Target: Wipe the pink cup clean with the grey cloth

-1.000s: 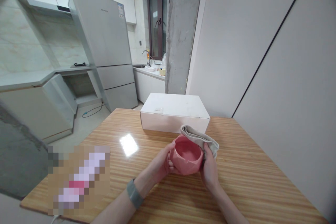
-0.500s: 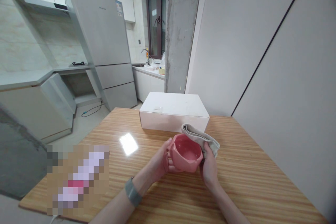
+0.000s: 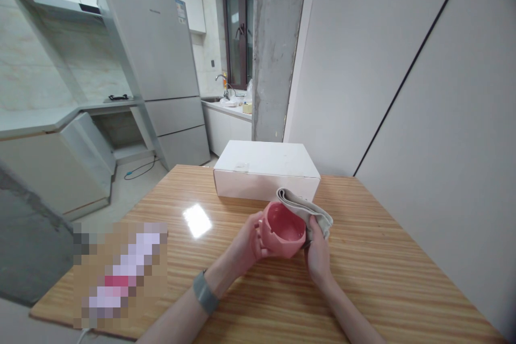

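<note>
A pink faceted bowl (image 3: 282,228) with notches in its rim is held just above the wooden table (image 3: 382,279). My left hand (image 3: 245,244) grips its left side, fingers wrapped round the wall. My right hand (image 3: 317,252) presses a folded grey cloth (image 3: 306,209) against the bowl's right and far rim. The cloth drapes over the rim and hides part of it. A grey band sits on my left wrist.
A closed white box (image 3: 266,169) lies on the table just behind the bowl. A blurred patch (image 3: 121,274) covers the table's near left. White wall panels stand close on the right. A fridge (image 3: 161,70), counters and a concrete pillar (image 3: 276,48) lie beyond.
The bowl has turned and tipped a little to the left in my hands. The cloth and my right hand have shifted slightly along the rim.
</note>
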Motion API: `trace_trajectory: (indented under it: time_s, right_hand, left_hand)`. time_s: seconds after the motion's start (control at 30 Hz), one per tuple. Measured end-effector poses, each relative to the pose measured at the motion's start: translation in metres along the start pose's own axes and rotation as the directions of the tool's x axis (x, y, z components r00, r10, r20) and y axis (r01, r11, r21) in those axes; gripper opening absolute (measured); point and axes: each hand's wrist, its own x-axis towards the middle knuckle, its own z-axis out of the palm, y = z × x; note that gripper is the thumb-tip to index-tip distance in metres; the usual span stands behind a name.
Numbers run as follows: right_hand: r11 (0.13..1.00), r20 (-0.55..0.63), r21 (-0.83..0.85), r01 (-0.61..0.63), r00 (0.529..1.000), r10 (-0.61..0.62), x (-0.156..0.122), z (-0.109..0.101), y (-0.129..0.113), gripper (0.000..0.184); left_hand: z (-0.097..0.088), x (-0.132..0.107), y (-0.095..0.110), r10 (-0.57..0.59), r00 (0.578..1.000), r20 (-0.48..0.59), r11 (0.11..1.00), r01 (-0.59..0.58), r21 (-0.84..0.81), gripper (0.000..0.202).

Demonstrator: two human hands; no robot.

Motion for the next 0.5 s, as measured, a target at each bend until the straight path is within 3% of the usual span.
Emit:
trace_trajectory:
  time_s: [0.13, 0.3, 0.5]
  right_hand:
    - [0.994, 0.022, 0.012, -0.111, 0.994, 0.111, -0.001, -0.002, -0.003, 0.042]
    - [0.996, 0.07, 0.008, -0.086, 0.994, 0.085, -0.002, -0.001, 0.0, 0.039]
    - [0.999, 0.039, -0.017, -0.037, 0.999, 0.038, 0.001, 0.0, 0.002, 0.043]
  left_hand:
    - [-0.006, 0.002, -0.002, -0.095, 0.995, -0.034, 0.989, 0.098, 0.112, 0.056]
    - [-0.005, 0.003, -0.006, -0.003, 0.998, -0.07, 0.995, 0.01, 0.103, 0.052]
    - [0.005, -0.003, -0.003, 0.082, 0.994, 0.074, 0.996, -0.079, -0.034, 0.049]
